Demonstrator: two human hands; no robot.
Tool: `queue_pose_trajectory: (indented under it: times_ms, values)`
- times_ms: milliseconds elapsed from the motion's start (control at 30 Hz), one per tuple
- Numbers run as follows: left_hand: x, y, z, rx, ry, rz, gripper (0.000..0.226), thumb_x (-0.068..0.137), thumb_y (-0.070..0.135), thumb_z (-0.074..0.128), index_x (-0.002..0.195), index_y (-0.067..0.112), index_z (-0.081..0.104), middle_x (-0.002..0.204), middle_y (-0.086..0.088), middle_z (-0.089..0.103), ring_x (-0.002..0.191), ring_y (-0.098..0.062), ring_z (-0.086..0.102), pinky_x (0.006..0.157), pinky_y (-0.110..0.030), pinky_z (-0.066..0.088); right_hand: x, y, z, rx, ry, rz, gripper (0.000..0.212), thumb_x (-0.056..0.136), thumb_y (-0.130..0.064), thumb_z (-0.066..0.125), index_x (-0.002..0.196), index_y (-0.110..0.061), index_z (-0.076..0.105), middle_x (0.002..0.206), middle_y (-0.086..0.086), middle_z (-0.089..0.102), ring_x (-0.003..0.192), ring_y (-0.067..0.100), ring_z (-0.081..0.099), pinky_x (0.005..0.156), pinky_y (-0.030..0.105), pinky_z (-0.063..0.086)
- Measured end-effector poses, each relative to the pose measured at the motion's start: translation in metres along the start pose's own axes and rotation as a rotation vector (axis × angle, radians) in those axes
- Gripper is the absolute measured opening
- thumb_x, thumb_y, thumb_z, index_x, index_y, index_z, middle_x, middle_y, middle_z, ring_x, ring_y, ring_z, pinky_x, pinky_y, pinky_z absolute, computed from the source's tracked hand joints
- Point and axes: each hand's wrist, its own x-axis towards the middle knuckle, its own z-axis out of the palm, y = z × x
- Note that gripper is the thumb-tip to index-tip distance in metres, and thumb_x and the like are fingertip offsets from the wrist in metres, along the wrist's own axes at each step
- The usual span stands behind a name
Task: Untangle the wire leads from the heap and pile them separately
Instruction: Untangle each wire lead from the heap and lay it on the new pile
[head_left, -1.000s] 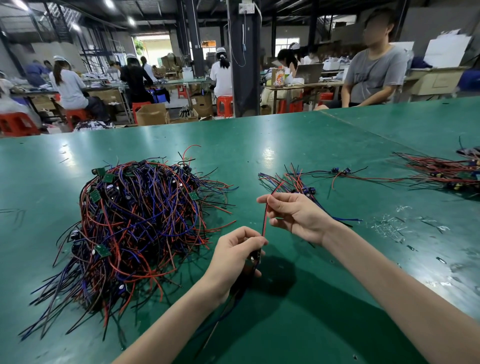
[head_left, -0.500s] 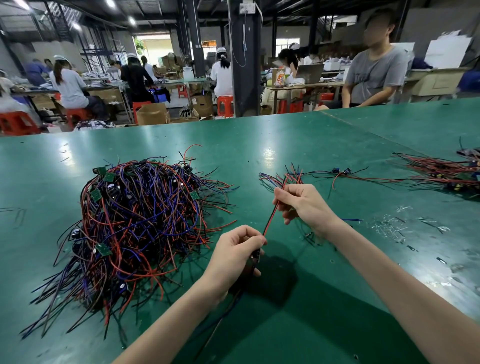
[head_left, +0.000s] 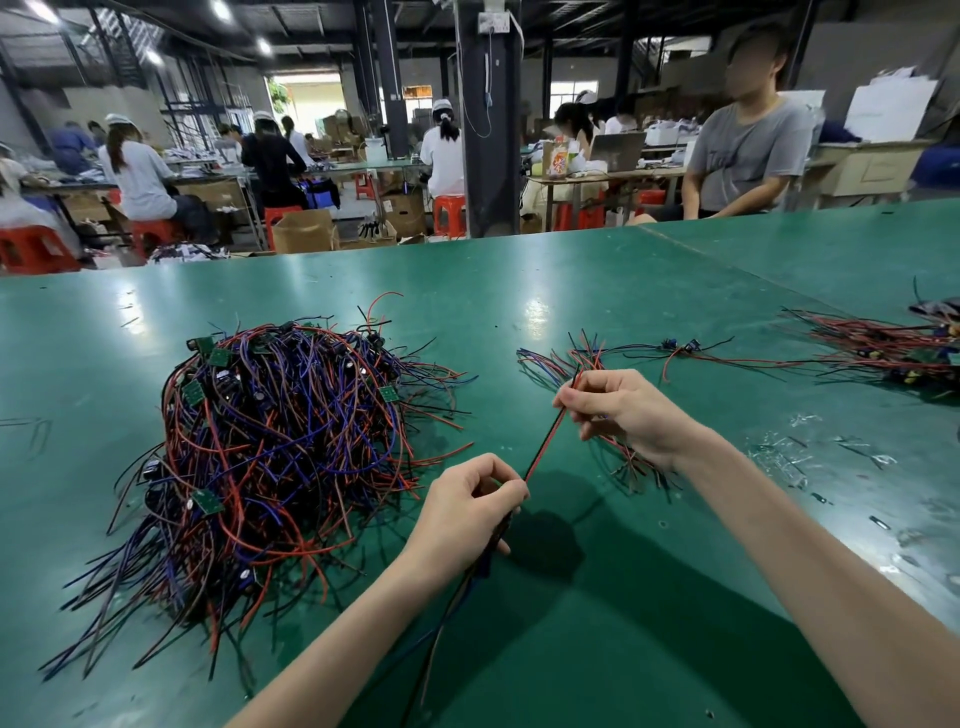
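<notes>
A red-and-black wire lead (head_left: 549, 432) runs in a straight slant above the table, held at both ends. The left hand (head_left: 470, 501) pinches its near end between thumb and forefinger, the other fingers curled in; dark strands trail from under this hand toward the near edge. The right hand (head_left: 631, 410) pinches the lead's far end between thumb and forefinger, with the remaining fingers loosely bent beneath. Both hands sit near the middle of the scene, the right one farther away and to the right of the left.

To the left of the hands lies the heap (head_left: 270, 441), a dense mound of red, blue, purple and black leads with loose ends fanning out toward the near left. Several small green circuit boards (head_left: 207, 503) show among its strands. Just beyond and beneath the right hand is a thin separate pile (head_left: 558, 364) of a few leads spread flat, with 2 small dark connectors (head_left: 680, 345) on strands reaching right. Farther right, at the frame's edge, lies another flat bundle (head_left: 893, 348) of mostly red leads.

All of this rests on a green table (head_left: 571, 280). Bits of clear scrap (head_left: 779, 452) lie on it to the right of the right forearm.

Beyond the far edge, a person in a grey T-shirt (head_left: 748, 150) sits at right, other workers sit on red stools (head_left: 449, 213), and a dark pillar (head_left: 488, 130) stands in the middle.
</notes>
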Motion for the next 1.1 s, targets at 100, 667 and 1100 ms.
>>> queue_pose_trajectory:
  times_ms: [100,667,1100]
  values:
    - [-0.001,-0.001,0.001,0.005,-0.024,0.014,0.019,0.084,0.009,0.062,0.066,0.015,0.059,0.063,-0.009,0.051,0.046,-0.013,0.046,0.043,-0.021,0.046,0.003,0.007,0.013,0.226,0.093,0.045,0.016,0.088,-0.013,0.061,0.077,-0.003,0.066,0.057,0.003,0.056,0.044,0.010,0.049,0.046,0.019,0.048]
    - [0.006,-0.001,-0.009,0.043,-0.027,-0.023,0.016,0.083,0.008,0.063,0.067,0.011,0.063,0.058,0.000,0.055,0.051,-0.011,0.049,0.048,-0.026,0.050,0.009,0.015,0.003,0.021,0.096,0.022,0.025,0.092,-0.012,0.059,0.069,-0.004,0.067,0.051,0.002,0.054,0.036,0.010,0.043,0.043,0.022,0.043]
    - [0.007,0.001,-0.015,-0.008,-0.069,-0.043,0.023,0.081,0.007,0.063,0.061,0.016,0.063,0.055,0.002,0.056,0.052,-0.010,0.050,0.050,-0.027,0.051,0.007,0.012,-0.006,-0.036,0.046,-0.013,0.020,0.089,-0.008,0.061,0.074,-0.003,0.072,0.055,0.004,0.057,0.037,0.010,0.043,0.039,0.019,0.040]
